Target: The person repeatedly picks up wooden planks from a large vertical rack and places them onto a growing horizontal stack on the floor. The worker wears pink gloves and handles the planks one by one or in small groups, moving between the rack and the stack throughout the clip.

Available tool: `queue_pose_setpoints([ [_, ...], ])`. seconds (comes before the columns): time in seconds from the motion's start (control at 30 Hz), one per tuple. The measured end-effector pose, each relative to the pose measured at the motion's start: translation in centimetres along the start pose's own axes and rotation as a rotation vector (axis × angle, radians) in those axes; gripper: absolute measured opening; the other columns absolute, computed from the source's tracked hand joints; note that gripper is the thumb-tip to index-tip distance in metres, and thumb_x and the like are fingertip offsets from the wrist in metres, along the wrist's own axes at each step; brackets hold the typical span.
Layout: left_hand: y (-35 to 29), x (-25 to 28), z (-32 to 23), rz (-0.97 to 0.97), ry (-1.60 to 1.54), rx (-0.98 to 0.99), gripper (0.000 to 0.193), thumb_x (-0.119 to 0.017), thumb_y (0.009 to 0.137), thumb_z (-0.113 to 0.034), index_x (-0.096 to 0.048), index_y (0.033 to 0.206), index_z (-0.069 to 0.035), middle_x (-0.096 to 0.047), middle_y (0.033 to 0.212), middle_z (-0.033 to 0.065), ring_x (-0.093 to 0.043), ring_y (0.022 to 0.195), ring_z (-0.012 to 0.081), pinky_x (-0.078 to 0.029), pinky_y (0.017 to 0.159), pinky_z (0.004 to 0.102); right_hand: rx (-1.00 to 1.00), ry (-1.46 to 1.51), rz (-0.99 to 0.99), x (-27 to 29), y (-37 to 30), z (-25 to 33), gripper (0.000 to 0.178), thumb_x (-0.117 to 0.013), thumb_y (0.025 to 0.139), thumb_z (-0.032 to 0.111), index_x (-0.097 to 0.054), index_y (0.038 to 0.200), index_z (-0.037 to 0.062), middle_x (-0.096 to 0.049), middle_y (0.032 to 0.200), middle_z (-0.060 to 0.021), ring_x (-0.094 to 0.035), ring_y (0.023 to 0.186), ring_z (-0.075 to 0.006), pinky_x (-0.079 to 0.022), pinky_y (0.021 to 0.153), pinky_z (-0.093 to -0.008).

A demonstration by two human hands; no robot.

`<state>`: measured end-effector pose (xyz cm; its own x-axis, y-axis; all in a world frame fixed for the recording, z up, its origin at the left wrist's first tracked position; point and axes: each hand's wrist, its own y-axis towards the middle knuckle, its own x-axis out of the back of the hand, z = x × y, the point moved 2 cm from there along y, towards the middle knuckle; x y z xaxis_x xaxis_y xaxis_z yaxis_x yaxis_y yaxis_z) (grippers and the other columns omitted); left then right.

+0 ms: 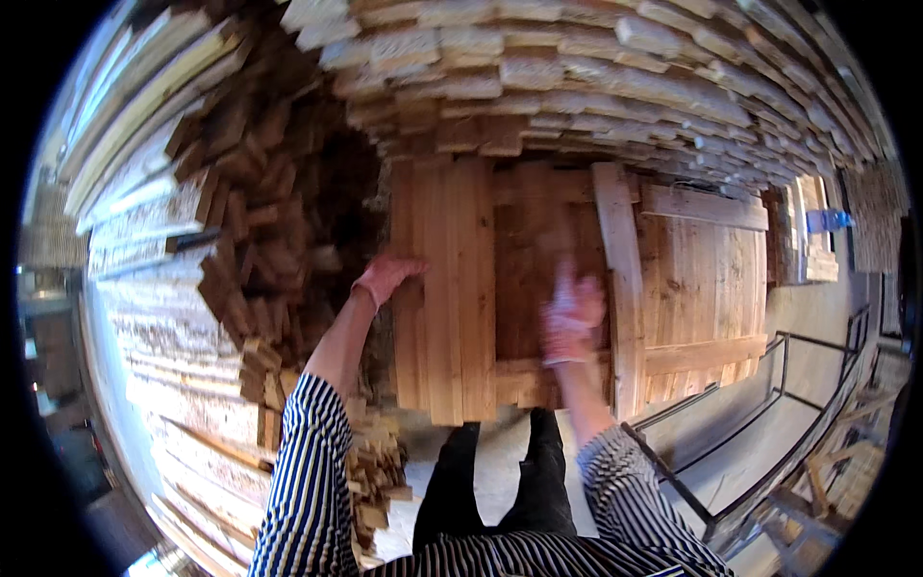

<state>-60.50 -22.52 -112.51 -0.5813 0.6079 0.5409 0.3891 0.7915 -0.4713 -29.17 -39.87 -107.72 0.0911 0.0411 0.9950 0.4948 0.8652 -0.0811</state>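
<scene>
Two grips, both in pink gloves, reach from my striped sleeves (312, 471) to the woodwork at the middle of the frame. My left grip (389, 276) is just left of centre, at the left edge of the planks (442, 288), with the fingers pointing right onto them; I cannot tell whether it pinches the edge or only rests there. My right grip (574, 313) is right of centre and blurred, over the dark wood (524, 279) between the planks and the pale batten (620, 269); I cannot tell whether its fingers are spread or pressed together, nor whether anything is in them.

The planks lie side by side, running up and down the frame, their lower ends uneven. The batten runs the same way, slightly tilted. Right of it lies the panel (678, 288), with one crosspiece (707, 207) along its top and another along its bottom.

Stacked lumber (538, 72) fills the top of the frame, and more piles (159, 327) stand along the left. A blue bottle (827, 221) shows at the right, black rails (687, 495) at lower right. My dark trouser legs (447, 486) show below the planks, at bottom centre.
</scene>
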Motion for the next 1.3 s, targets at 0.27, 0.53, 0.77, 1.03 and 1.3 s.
queue_pose_setpoints([
  [0.27, 0.2, -0.2, -1.4, 0.155, -0.58, 0.246, 0.064, -0.083, 0.084, -0.019, -0.056, 0.139, 0.001, -0.067, 0.128, 0.0093, -0.062, 0.117, 0.0214, -0.047, 0.104, 0.034, 0.067, 0.111, -0.004, 1.3, 0.0, -1.4, 0.074, -0.071, 0.087, 0.044, -0.043, 0.151, 0.0187, -0.051, 0.139, -0.0287, -0.051, 0.125, -0.0459, -0.043, 0.103, -0.0552],
  [0.53, 0.8, -0.3, -2.9, 0.294, -0.667, 0.327, 0.053, -0.076, 0.089, -0.009, -0.057, 0.138, -0.003, -0.062, 0.136, 0.0112, -0.061, 0.122, 0.0257, -0.049, 0.106, 0.0363, -0.252, 0.01, 0.084, 1.4, 2.4, -10.2, 0.081, -0.072, 0.087, 0.049, -0.032, 0.156, 0.0352, -0.05, 0.14, -0.0235, -0.054, 0.122, -0.0414, -0.044, 0.099, -0.0509],
  [0.77, 0.6, 0.7, 1.0, 0.222, 0.266, -0.237, 0.053, -0.078, 0.088, -0.016, -0.059, 0.135, -0.003, -0.062, 0.136, 0.0115, -0.059, 0.124, 0.0245, -0.049, 0.106, 0.037, -0.205, 0.318, 0.047, -0.8, 2.0, -7.6, 0.088, -0.08, 0.08, 0.043, -0.036, 0.155, 0.0361, -0.052, 0.138, -0.0261, -0.055, 0.118, -0.0434, -0.047, 0.093, -0.0528],
  [1.03, -0.4, 0.3, -2.2, 0.162, -0.645, 0.25, 0.078, -0.087, 0.081, -0.025, -0.047, 0.143, -0.001, -0.06, 0.137, 0.0099, -0.056, 0.126, 0.0241, -0.047, 0.107, 0.0411, -0.079, 0.393, 0.185, 3.5, 0.9, 0.9, 0.075, -0.077, 0.082, 0.046, -0.048, 0.148, 0.0271, -0.055, 0.135, -0.024, -0.054, 0.122, -0.0429, -0.048, 0.097, -0.0518],
  [1.3, 1.0, -0.4, -2.9, 0.217, -0.477, 0.275, 0.059, -0.079, 0.085, -0.027, -0.06, 0.134, 0.0, -0.068, 0.127, 0.0072, -0.063, 0.115, 0.0203, -0.049, 0.103, 0.0345, -0.03, 0.279, 0.075, -0.5, 1.6, -6.7, 0.062, -0.058, 0.095, 0.046, -0.043, 0.151, 0.0239, -0.055, 0.136, -0.0275, -0.052, 0.124, -0.0473, -0.046, 0.099, -0.055],
])
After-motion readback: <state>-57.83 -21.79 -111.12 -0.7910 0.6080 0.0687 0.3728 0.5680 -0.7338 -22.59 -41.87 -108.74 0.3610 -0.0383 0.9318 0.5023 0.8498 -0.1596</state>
